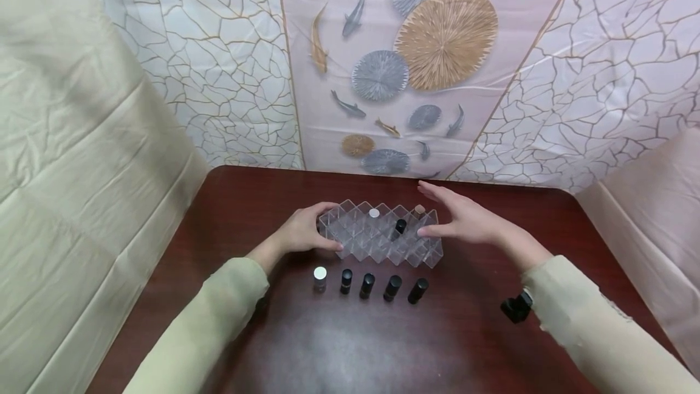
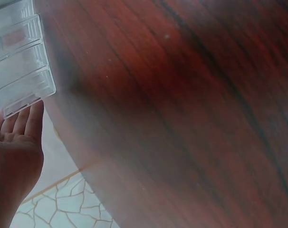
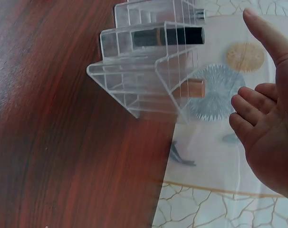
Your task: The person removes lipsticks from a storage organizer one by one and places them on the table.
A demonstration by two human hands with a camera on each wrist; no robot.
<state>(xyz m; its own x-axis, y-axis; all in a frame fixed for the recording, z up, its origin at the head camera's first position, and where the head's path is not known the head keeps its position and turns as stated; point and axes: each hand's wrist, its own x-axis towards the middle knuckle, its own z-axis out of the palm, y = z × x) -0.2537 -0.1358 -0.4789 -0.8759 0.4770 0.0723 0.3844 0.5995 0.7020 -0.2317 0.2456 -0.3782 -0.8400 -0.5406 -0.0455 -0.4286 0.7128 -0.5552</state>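
Observation:
A clear lipstick organizer (image 1: 355, 233) with diamond-shaped compartments stands on the dark table. My left hand (image 1: 301, 228) holds its left end, thumb at the front and fingers at the back. In the left wrist view the left fingers (image 2: 33, 118) lie against the organizer's end wall. Beside and above the right end is my right hand (image 1: 465, 217), thumb and fingers spread, with nothing in its grasp. Three tubes stand in compartments: a white-topped one (image 1: 374, 213), a black lipstick tube (image 1: 401, 225) and a copper-capped tube (image 3: 196, 88).
In front of the organizer, a row of tubes stands on the table: a white-topped tube (image 1: 319, 277) at the left, then several black tubes (image 1: 367, 285). A small black object (image 1: 516, 307) shows by the right sleeve. Patterned cloth (image 1: 383, 78) hangs behind the table's far edge.

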